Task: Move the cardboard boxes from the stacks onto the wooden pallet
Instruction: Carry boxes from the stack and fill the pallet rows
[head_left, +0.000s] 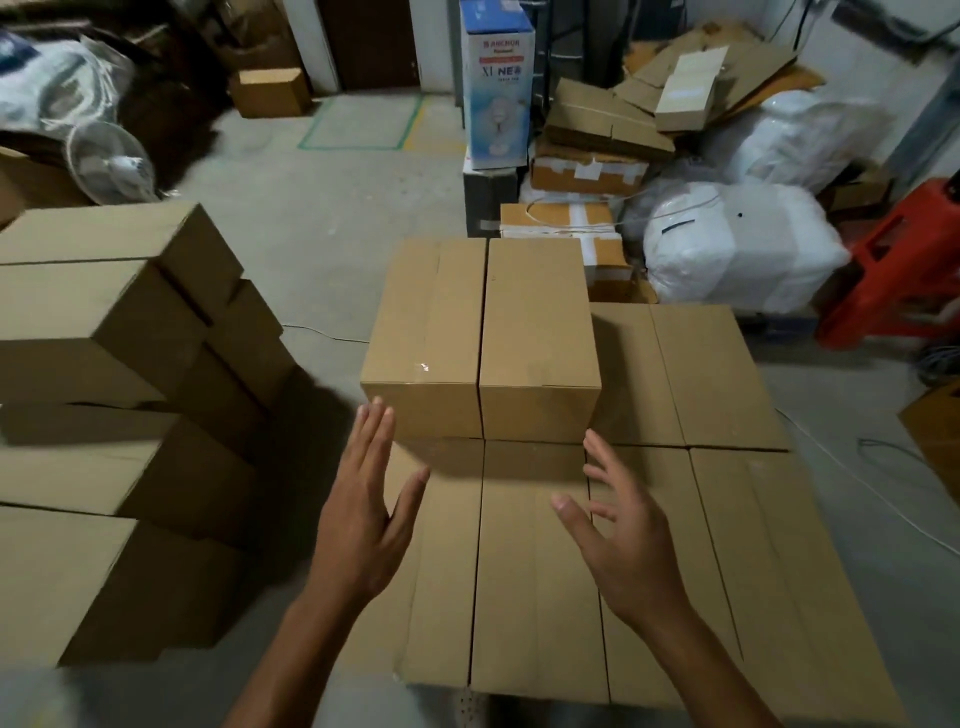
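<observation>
1. Head view: my left hand (363, 525) and right hand (626, 551) are both released, fingers spread, gripping nothing, above the lower box layer (535, 597).
2. Two upper boxes (537, 322) sit side by side just beyond my fingertips.
3. Plain brown cardboard, taped seams. Stacks (104, 338) are on my left.

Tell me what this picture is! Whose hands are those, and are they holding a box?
There is only one picture, taken by a camera worn on a person's head, looking down. So you see that person's own left hand and right hand. Both are open and hold nothing. In front lies a flat layer of cardboard boxes, with two more boxes side by side on top. Another stack stands on the left. White sacks sit behind. I cannot see the pallet.
</observation>
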